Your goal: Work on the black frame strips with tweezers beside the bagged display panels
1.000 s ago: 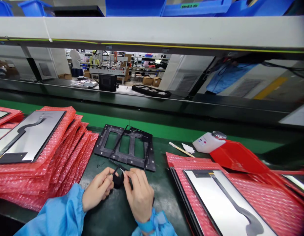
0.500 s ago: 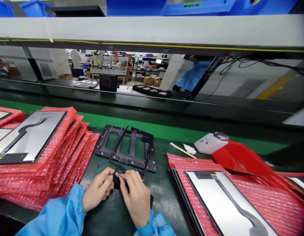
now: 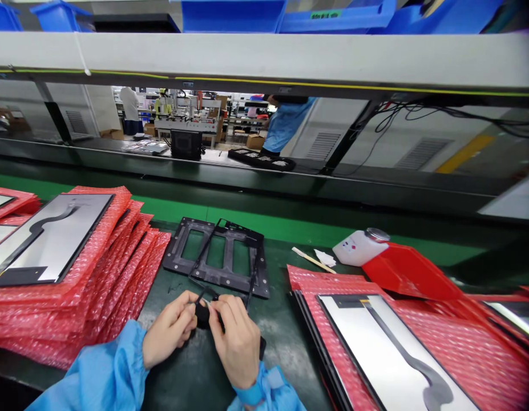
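Note:
My left hand (image 3: 172, 328) is closed in a pinch on the near end of a thin black frame (image 3: 206, 245). This frame slants away from me and lies over a black fixture plate (image 3: 225, 274) with three rectangular openings. Beside it, my right hand (image 3: 236, 337) is also closed, its thumb and index finger pinched near the same frame end. What sits between those fingertips is too small to make out. A round black object (image 3: 201, 315) shows between the two hands. Under my right wrist a dark item (image 3: 262, 347) is mostly hidden.
Red bubble-wrap sleeves (image 3: 136, 274) are stacked at left, with a display panel (image 3: 76, 234) on top. At right, another panel (image 3: 384, 342) lies on more red sleeves. A white bottle (image 3: 358, 248), a wooden stick (image 3: 313, 260) and white tissue (image 3: 324, 258) lie behind them.
Both hands stay almost in place, with my right fingertips shifting slightly. The view has turned a little to the right. A person in blue in the background has moved left.

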### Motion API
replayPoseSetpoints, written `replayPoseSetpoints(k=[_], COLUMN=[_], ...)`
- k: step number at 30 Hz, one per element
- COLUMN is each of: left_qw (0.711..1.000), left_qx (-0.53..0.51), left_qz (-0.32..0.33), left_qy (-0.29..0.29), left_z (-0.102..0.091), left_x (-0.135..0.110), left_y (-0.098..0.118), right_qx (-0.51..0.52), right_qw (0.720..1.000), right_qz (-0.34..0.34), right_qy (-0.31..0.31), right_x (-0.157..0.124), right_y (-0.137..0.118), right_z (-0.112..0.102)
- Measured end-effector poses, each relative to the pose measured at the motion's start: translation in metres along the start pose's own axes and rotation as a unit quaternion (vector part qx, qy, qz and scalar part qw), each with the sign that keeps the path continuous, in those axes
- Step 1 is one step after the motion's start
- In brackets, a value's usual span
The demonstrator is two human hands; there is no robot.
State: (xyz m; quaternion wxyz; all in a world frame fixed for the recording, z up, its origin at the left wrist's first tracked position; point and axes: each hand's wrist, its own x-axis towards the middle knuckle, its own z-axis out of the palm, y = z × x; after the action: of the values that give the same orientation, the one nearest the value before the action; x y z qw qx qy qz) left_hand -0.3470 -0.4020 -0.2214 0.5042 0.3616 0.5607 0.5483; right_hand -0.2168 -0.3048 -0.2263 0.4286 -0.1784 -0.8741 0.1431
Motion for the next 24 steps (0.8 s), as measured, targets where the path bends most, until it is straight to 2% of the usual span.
replayPoseSetpoints(k=[10, 18, 24], left_qw=[1.0, 1.0, 1.0], left_qx=[0.005, -0.007, -0.005], left_qz=[0.003, -0.005, -0.002], left_qy=[-0.002, 0.007, 0.006], left_z=[-0.0018, -0.0031, -0.0017], left_x=[0.0014, 0.0001, -0.0007], left_y=[-0.0038, -0.0045, -0.0022], right_qx=[-0.007, -0.003, -0.014], right_qw=[0.999, 1.0, 0.999], right_qz=[0.027, 0.019, 0.023], right_qy=[0.036, -0.014, -0.027], right_x=[0.0019, 0.0032, 0.0017], right_y=[0.007, -0.0004, -0.0013], right_z=[-0.0037, -0.0016, -0.0011])
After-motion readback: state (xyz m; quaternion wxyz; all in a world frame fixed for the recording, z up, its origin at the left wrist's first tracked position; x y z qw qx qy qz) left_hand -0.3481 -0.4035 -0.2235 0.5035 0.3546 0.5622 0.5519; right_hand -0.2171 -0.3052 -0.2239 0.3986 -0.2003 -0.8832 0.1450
